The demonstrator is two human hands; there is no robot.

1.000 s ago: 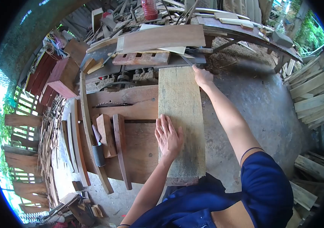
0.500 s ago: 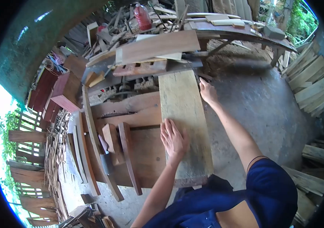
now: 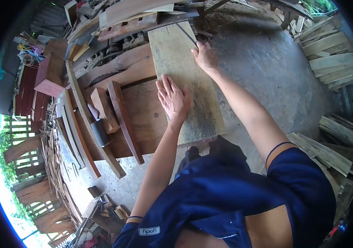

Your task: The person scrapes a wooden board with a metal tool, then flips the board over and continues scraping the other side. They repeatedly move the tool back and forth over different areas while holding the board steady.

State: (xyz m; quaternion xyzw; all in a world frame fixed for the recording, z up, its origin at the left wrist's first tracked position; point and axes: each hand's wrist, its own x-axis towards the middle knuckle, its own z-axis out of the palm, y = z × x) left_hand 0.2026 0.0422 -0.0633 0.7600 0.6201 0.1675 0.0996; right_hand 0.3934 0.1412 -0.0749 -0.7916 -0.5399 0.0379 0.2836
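A wide, pale, weathered wooden board [image 3: 197, 99] lies lengthwise on the workbench, its near end by my body. My left hand [image 3: 174, 99] rests flat on the board's left edge, fingers stretched out and thumb apart. My right hand [image 3: 205, 57] is closed around a thin, dark, rod-like tool [image 3: 187, 34] over the far right part of the board. The tool's far end points toward the board's far end; its exact kind cannot be made out, and part of it is hidden in the fist.
Left of the board lie curved wooden pieces [image 3: 120, 118], a wood block [image 3: 104, 109] and a dark grey cylindrical object [image 3: 100, 133]. A reddish wooden box [image 3: 51, 76] stands further left. Stacked planks [image 3: 333, 53] lean at right; more boards [image 3: 327, 153] lie below them.
The view has tilted downward, so the bench sits higher in the picture. My right hand has come from beside the board's right edge to over it, with the dark rod now showing. My left hand stays on the board.
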